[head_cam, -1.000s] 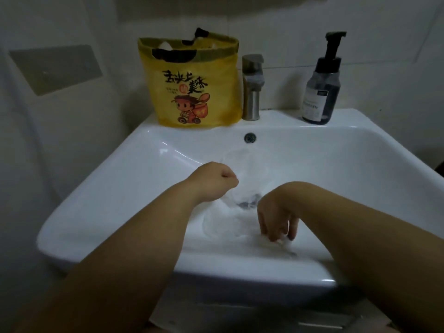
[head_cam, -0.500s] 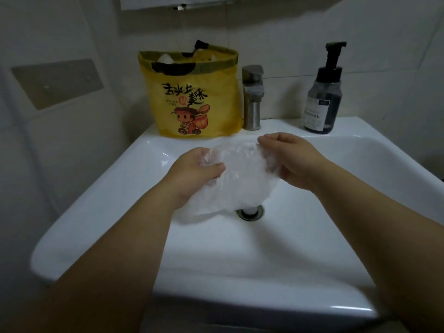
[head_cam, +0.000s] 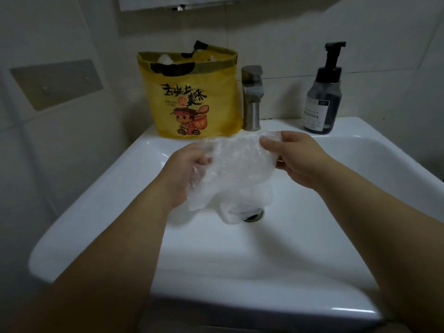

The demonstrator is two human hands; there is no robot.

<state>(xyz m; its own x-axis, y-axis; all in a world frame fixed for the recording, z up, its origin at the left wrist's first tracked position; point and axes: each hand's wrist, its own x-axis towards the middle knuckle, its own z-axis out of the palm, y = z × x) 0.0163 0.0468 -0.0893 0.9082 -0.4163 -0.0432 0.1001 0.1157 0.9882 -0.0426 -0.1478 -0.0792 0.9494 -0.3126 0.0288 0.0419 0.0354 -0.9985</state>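
A thin clear plastic bag [head_cam: 236, 169] hangs stretched between both hands above the white sink basin [head_cam: 300, 236]. My left hand [head_cam: 185, 171] grips its left edge with curled fingers, part of the film draped over the hand. My right hand [head_cam: 298, 157] pinches the bag's upper right edge between thumb and fingers. The bag's lower end dangles over the drain [head_cam: 253, 216] and partly hides it.
A yellow printed bag [head_cam: 192, 97] stands on the sink's back ledge at the left of a steel faucet [head_cam: 251, 97]. A dark pump bottle [head_cam: 323, 97] stands at the back right. Tiled walls close in on the left and behind.
Both hands rose out of the basin with the clear bag and pulled it wider apart; it now hangs higher, near the back ledge.
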